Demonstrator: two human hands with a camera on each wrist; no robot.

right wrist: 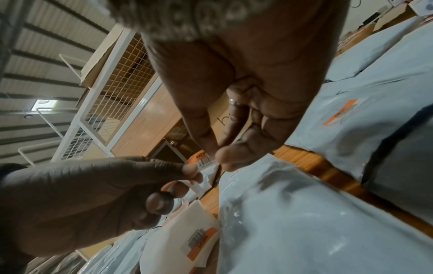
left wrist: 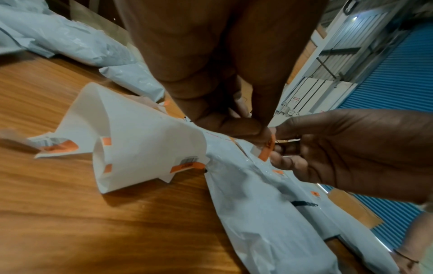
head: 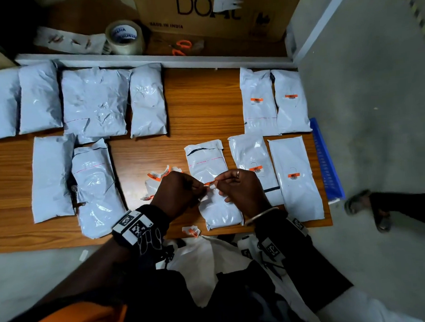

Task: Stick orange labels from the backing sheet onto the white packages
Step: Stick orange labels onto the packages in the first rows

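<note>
Item: orange label (head: 209,183), one, barcode-printed, held in the air between both hands directly above an unlabelled white package (head: 213,185) near the front edge of the wooden worktop (head: 199,100). Left hand (head: 181,190): fingers curled, pinching one end of the label together with a small scrap of white backing. Right hand (head: 242,187): thumb and forefinger pinching the other end, remaining fingers loosely curled; ring on one finger. Step in hand, as judged: freeing the label from its backing scrap before laying it on the package beneath. Advice for doing it well: hold the label by its very edges so little adhesive meets the fingertips, keep it taut and level, set one end down first on a flat stretch of the plastic, then smooth across to avoid creases, since the package surface looks wrinkled and glossy. Stock: labelled packages (head: 273,138), four, grouped at the right of the worktop; unlabelled packages (head: 83,122), several, at the left. Backing sheet (left wrist: 140,140): curled, lying on the worktop just left of the hands, with at least one label remaining on it. Sundries: tape roll (head: 124,38), orange-handled scissors (head: 181,47) and cardboard box (head: 212,12) on the ledge behind.
</note>
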